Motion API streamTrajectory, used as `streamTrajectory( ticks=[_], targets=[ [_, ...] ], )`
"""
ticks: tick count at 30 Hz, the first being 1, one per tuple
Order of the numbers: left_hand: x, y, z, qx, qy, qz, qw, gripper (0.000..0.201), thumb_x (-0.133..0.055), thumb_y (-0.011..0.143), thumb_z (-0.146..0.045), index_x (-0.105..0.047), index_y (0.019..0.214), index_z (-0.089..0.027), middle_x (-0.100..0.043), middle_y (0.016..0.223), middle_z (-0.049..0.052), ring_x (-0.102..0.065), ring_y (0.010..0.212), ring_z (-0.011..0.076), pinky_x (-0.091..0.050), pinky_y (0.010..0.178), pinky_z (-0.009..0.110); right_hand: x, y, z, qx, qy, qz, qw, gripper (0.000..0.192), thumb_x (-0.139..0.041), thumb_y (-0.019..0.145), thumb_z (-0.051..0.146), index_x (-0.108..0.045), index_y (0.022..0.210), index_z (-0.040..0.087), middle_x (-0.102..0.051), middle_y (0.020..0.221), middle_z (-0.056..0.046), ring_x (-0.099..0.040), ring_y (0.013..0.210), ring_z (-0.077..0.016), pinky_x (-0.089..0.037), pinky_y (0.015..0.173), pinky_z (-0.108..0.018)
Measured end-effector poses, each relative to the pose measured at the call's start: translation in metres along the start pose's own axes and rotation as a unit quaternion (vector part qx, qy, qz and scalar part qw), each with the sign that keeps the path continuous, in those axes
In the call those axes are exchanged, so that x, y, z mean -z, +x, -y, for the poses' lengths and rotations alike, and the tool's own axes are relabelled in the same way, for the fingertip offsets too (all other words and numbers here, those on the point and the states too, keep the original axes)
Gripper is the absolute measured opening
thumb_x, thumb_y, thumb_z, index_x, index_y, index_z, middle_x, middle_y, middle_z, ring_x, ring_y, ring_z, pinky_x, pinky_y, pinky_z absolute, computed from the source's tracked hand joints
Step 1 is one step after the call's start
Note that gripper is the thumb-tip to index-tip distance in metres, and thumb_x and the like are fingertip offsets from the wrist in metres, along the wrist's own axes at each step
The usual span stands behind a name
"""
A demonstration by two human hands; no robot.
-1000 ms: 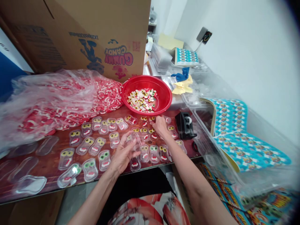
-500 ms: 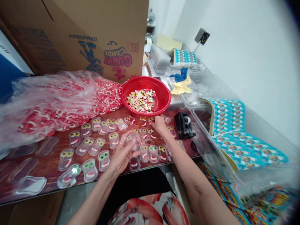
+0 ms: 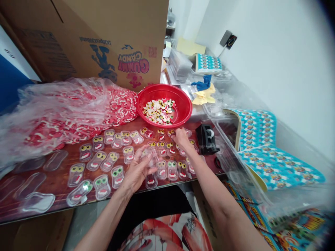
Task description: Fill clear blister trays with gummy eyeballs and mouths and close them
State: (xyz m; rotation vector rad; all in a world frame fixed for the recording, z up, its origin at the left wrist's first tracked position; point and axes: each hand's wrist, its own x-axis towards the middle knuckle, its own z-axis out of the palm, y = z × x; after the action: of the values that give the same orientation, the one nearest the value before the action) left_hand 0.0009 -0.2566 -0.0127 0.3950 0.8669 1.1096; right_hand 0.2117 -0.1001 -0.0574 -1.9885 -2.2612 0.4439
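The left hand point(image 3: 137, 170) is raised just above the near edge of the worktop point(image 3: 60, 181), its fingers curled around a small stack of clear plastic blister shells point(image 3: 149, 156), which it holds tilted above the filled ones. The right hand point(image 3: 181, 137) reaches farther forward and rests, fingers bent downward, on the filled shells in the back row just in front of the red bowl point(image 3: 183, 104); whether it pinches a candy or only presses on a shell cannot be told, since the fingertips are hidden.

Across the dark wooden worktop lie rows of filled blister shells point(image 3: 101, 161), each showing two eye candies and a red mouth candy. At the near left edge lie several empty shells point(image 3: 39, 202). The red bowl stands beyond the rows and holds loose eye-shaped gummies point(image 3: 159, 111). To its left a large clear plastic bag point(image 3: 52, 108) spreads over a heap of red and white mouth gummies point(image 3: 120, 104). Behind the bag stands a brown cardboard box point(image 3: 104, 35) printed with candy lettering. To the right of the right hand sits a black tape dispenser point(image 3: 206, 138), and beyond it lie sheets of blue patterned cards point(image 3: 264, 146) under clear plastic
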Motion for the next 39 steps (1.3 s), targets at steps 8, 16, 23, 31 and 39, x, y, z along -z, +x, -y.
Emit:
streamTrajectory(
  ticks=[8, 16, 23, 31, 39],
  targets=[
    [0.002, 0.0, 0.003, -0.016, -0.025, -0.021, 0.999, 0.053, -0.075, 0.082, -0.041, -0.053, 0.128, -0.03, -0.066, 0.124, 0.007, -0.074, 0.096, 0.0238, -0.063, 0.066, 0.029, 0.015, -0.03, 0.02, -0.037, 0.037, -0.073, 0.996, 0.025, -0.057, 0.09, 0.021, -0.068, 0.111, 0.011, -0.062, 0.118, -0.02, -0.062, 0.105, -0.027, -0.048, 0.091, -0.037],
    [0.003, -0.001, 0.007, -0.04, -0.007, -0.033, 0.999, 0.049, -0.078, 0.08, -0.035, -0.057, 0.124, -0.027, -0.067, 0.112, 0.004, -0.071, 0.079, 0.0145, -0.063, 0.064, 0.028, 0.009, -0.107, 0.086, 0.065, 0.587, 0.12, 0.798, 0.017, -0.073, 0.074, 0.033, -0.068, 0.081, 0.019, -0.066, 0.071, 0.001, -0.058, 0.058, -0.0121, -0.047, 0.055, -0.024],
    [0.007, -0.005, 0.01, -0.042, 0.023, -0.035, 0.998, 0.055, -0.079, 0.078, -0.04, -0.057, 0.128, -0.026, -0.066, 0.102, 0.003, -0.068, 0.07, 0.0126, -0.064, 0.064, 0.033, 0.008, -0.112, 0.094, 0.007, 0.619, 0.186, 0.763, 0.02, -0.071, 0.072, 0.035, -0.065, 0.079, 0.017, -0.059, 0.054, 0.004, -0.043, 0.038, -0.0074, -0.032, 0.038, -0.019],
    [0.013, -0.007, 0.009, -0.034, 0.024, -0.044, 0.998, 0.056, -0.082, 0.074, -0.04, -0.064, 0.125, -0.028, -0.065, 0.107, 0.003, -0.066, 0.073, 0.0114, -0.064, 0.062, 0.029, 0.01, -0.115, 0.098, 0.065, 0.581, 0.193, 0.788, 0.012, -0.06, 0.078, 0.029, -0.061, 0.081, 0.018, -0.054, 0.061, 0.005, -0.047, 0.049, -0.0088, -0.037, 0.046, -0.02],
    [0.015, -0.005, 0.009, -0.037, 0.027, -0.048, 0.998, 0.05, -0.082, 0.074, -0.038, -0.068, 0.122, -0.027, -0.066, 0.114, 0.004, -0.066, 0.082, 0.0128, -0.061, 0.062, 0.023, 0.008, -0.118, 0.1, 0.154, 0.411, 0.096, 0.893, 0.009, -0.051, 0.085, 0.021, -0.058, 0.08, 0.019, -0.055, 0.07, 0.004, -0.049, 0.063, -0.0105, -0.037, 0.063, -0.023]
  ],
)
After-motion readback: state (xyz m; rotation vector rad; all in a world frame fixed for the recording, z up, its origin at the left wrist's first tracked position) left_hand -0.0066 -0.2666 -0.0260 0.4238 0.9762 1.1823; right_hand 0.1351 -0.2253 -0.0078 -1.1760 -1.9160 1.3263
